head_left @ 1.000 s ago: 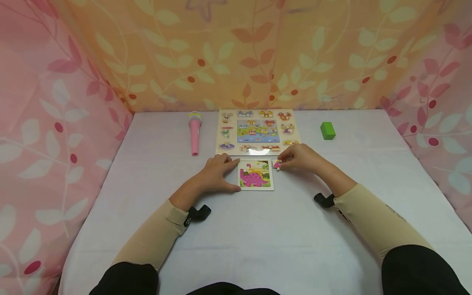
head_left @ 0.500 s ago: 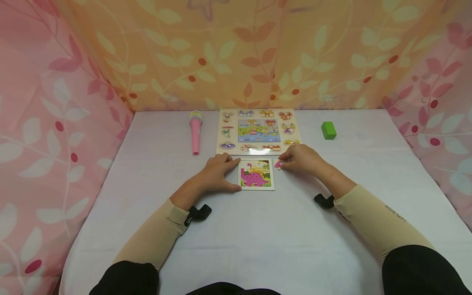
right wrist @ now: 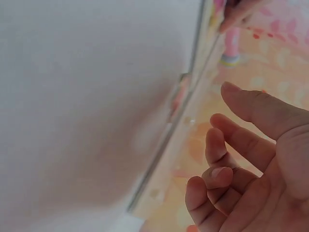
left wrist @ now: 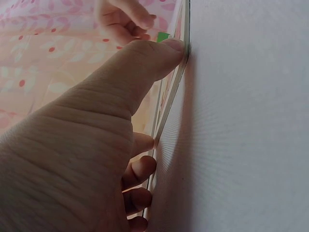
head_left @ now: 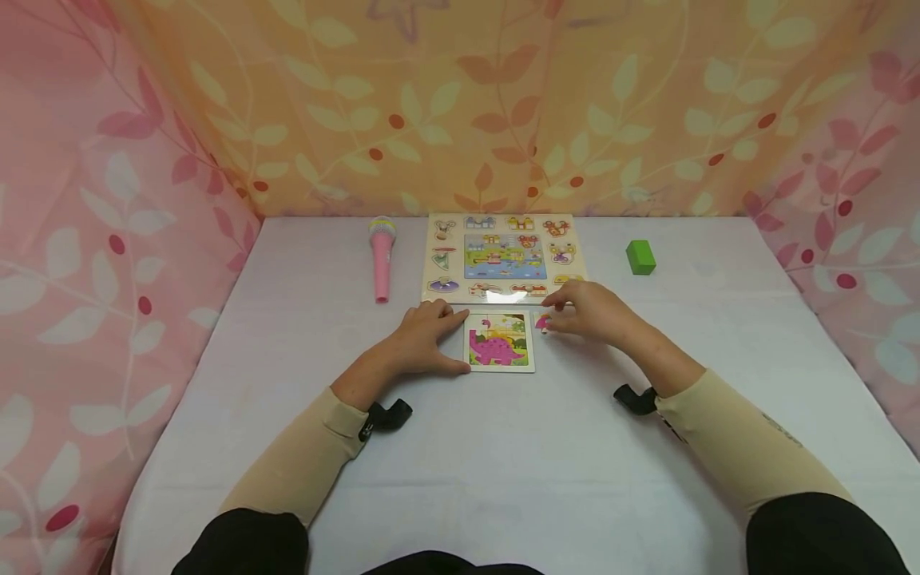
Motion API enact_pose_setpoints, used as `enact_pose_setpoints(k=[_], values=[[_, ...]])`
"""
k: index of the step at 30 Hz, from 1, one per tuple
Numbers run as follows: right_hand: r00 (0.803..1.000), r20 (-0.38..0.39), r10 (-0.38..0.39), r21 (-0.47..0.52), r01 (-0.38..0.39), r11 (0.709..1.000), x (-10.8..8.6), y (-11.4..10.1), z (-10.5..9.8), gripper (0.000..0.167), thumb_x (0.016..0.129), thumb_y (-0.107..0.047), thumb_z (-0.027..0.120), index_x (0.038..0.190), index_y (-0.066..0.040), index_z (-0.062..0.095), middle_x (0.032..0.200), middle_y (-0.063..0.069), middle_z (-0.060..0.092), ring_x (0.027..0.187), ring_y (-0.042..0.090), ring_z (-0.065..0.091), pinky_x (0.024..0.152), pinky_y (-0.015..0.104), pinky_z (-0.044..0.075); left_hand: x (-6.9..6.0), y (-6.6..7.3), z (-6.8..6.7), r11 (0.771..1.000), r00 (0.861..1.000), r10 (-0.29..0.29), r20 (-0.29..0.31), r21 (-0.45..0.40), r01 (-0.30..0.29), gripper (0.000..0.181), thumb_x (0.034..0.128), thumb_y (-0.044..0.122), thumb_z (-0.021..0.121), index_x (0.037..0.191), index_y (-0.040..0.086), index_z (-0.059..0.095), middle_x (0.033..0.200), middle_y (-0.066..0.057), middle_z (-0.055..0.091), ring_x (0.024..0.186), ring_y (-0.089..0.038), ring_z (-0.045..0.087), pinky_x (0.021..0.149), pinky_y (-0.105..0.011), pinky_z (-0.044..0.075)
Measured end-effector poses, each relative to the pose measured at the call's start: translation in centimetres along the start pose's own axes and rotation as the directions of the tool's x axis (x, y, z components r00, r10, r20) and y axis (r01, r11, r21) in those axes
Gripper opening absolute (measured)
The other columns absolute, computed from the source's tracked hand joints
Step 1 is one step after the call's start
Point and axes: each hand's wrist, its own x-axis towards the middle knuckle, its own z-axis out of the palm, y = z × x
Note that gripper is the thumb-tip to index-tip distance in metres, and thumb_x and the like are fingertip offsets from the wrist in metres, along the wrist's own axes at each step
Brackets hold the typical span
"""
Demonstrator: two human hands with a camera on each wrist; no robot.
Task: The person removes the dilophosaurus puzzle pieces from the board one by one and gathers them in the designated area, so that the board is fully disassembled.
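A small square dinosaur jigsaw puzzle (head_left: pixel 497 343) in a white frame lies flat on the white table. My left hand (head_left: pixel 424 339) holds its left side, thumb at the near corner and index finger at the far corner. The left wrist view shows the thumb (left wrist: pixel 159 55) against the frame's edge. A loose puzzle piece (head_left: pixel 542 322), pink and white, lies just right of the frame. Over it, my right hand (head_left: pixel 592 315) hovers with thumb and fingers parted. In the right wrist view, that hand (right wrist: pixel 251 159) holds nothing and is apart from the piece (right wrist: pixel 179 96).
Behind the small puzzle lies a larger wooden puzzle board (head_left: pixel 436 275) with several picture pieces. A pink toy microphone (head_left: pixel 382 263) lies to its left, a green block (head_left: pixel 640 257) to its right. Patterned curtains (head_left: pixel 460 104) enclose the table's back and sides.
My right hand has let go of the pink puzzle piece and lifted slightly, its thumb and fingers spreading. The left hand and the framed puzzle have stayed in place.
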Motion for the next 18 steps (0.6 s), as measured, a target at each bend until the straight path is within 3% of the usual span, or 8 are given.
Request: enact_pose_setpoints(k=[10,18], values=[[0.995,-0.042,-0.086,-0.015,0.085,0.996,0.0,-3.1,-1.1,0.042,0.087,-0.024,0.083,0.123,-0.004,0.073,0.104,0.009,0.066,0.094,0.027,0.056,0.081,0.043,0.045,0.0,-0.5,0.1,1.0,1.0,0.004,-0.009,0.005,-0.004,0.102,0.0772,0.064,0.08,0.159,0.018,0.041,0.117,-0.001,0.043,0.11,-0.02,0.037,0.089,-0.037,0.034],[0.993,-0.026,-0.115,0.002,0.115,0.993,0.9,-4.8,-0.5,0.042,0.087,-0.023,0.082,0.123,-0.003,0.073,0.105,0.011,0.068,0.098,0.03,0.058,0.084,0.043,0.047,0.0,-0.3,0.1,1.0,1.0,0.006,0.005,-0.005,-0.006,0.102,0.0782,0.065,0.079,0.16,0.018,0.039,0.117,-0.001,0.042,0.109,-0.019,0.037,0.09,-0.037,0.033]])
